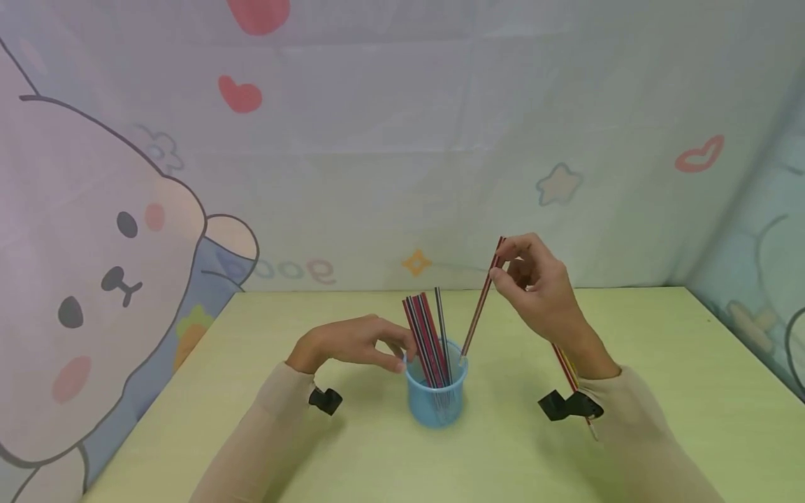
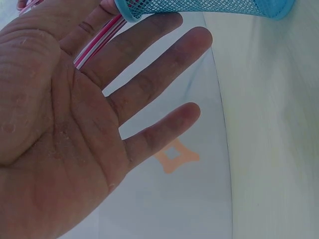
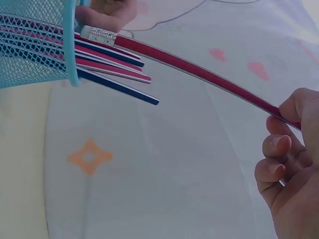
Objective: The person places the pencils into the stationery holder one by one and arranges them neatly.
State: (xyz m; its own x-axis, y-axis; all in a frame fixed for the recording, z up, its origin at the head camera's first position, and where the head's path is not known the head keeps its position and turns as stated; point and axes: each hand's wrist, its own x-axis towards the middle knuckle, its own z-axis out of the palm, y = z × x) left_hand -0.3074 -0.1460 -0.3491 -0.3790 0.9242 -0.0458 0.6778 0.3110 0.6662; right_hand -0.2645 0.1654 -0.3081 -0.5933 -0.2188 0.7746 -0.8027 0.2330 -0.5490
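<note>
A light-blue mesh pencil cup (image 1: 435,412) stands upright on the table, holding several red and dark-blue striped pencils (image 1: 428,335) that lean left. My left hand (image 1: 361,342) pinches its left rim between thumb and index finger; the other three fingers (image 2: 159,84) spread out straight in the left wrist view. At the right of the cup, my right hand (image 1: 534,283) pinches a red striped pencil (image 3: 199,74) near its upper end. That pencil slants, with its silver ferrule end (image 3: 99,36) down at the cup's rim.
More pencils (image 1: 566,367), red and yellow, lie on the table (image 1: 503,447) partly hidden under my right wrist. A printed cloth (image 1: 402,140) hangs behind the table's far edge. A dark cable (image 1: 794,349) shows at the far right.
</note>
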